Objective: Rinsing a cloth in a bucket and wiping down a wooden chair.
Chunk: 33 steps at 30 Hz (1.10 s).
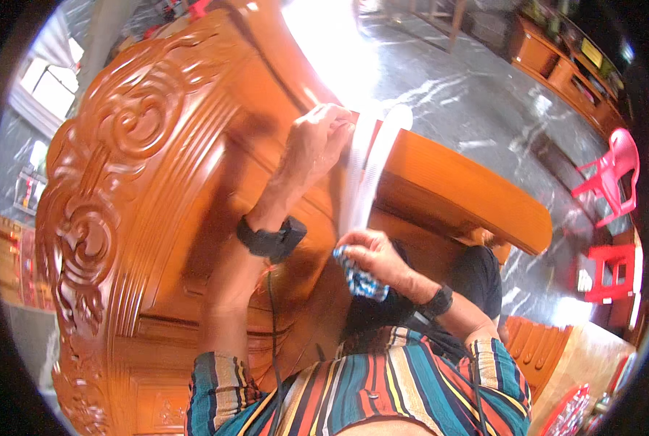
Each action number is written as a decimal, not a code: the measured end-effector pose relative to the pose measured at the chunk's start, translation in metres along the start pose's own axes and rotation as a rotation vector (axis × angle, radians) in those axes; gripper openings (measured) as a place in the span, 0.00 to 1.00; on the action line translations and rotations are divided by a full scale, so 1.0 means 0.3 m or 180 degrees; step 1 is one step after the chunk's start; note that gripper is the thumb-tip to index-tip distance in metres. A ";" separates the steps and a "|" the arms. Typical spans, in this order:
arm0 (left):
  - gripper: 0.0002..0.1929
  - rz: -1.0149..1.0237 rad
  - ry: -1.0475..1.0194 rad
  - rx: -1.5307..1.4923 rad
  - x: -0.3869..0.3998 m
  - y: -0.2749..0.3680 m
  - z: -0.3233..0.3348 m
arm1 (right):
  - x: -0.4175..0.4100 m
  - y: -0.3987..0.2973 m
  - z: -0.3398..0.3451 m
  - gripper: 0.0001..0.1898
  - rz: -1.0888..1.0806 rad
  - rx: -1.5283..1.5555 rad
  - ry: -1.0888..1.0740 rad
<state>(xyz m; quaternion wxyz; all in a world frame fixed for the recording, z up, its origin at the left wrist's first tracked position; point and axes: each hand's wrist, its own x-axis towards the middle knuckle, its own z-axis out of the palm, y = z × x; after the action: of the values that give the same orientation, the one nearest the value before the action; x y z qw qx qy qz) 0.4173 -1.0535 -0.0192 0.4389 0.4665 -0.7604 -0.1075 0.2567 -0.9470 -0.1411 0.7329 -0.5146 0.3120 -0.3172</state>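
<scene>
My right hand (376, 256) grips a blue, white and black patterned cloth or yarn piece (365, 284) at the lower end of a white, translucent band (376, 169). Blurred and looking like a looped strip or tube, the band runs up and away from that hand; its exact kind I cannot tell. My left hand (324, 131) is raised beside the band's upper part, fingers bent together; whether it pinches a thin strand there I cannot tell. Both wrists wear black bands. Under the hands lies a carved, polished wooden bench (297, 218).
A carved wooden backrest (139, 131) curves along the left. The broad wooden armrest (466, 185) extends right. Beyond it are a marble-patterned floor (444, 71), a pink plastic chair (616, 174), a red stool (610, 272) and a wooden cabinet (564, 73).
</scene>
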 end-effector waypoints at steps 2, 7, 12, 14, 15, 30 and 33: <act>0.06 0.0428 0.0149 0.0353 -0.020 0.084 -0.165 | 0.065 -0.129 0.058 0.06 -0.0282 0.0494 0.0043; 0.14 0.1108 0.0890 0.2944 -0.069 0.198 -0.512 | 0.233 -0.465 0.291 0.10 -0.1883 0.0932 -0.0036; 0.21 0.0815 0.1496 0.3895 -0.118 0.190 -0.680 | 0.507 -0.557 0.519 0.24 -0.4330 -0.2009 0.1163; 0.23 0.0665 0.1571 0.4131 -0.154 0.141 -0.719 | 0.610 -0.428 0.549 0.29 -0.4315 -0.2414 0.1209; 0.23 0.0678 0.1593 0.4119 -0.151 0.139 -0.723 | 0.645 -0.378 0.547 0.34 -0.4266 -0.2881 0.1336; 0.22 0.0536 0.2414 0.5087 -0.172 0.184 -0.947 | 0.602 0.048 0.262 0.38 -0.1800 -0.3767 0.2299; 0.21 0.0332 0.2363 0.5449 -0.161 0.182 -0.953 | 0.601 0.003 0.313 0.36 -0.2008 -0.3625 0.2422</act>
<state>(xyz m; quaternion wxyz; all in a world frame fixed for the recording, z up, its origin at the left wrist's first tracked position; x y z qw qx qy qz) 0.6120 -0.9148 0.1538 0.1649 0.6008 -0.4118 0.6650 0.4393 -1.0361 -0.1397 0.0697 -0.7338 0.4972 -0.4576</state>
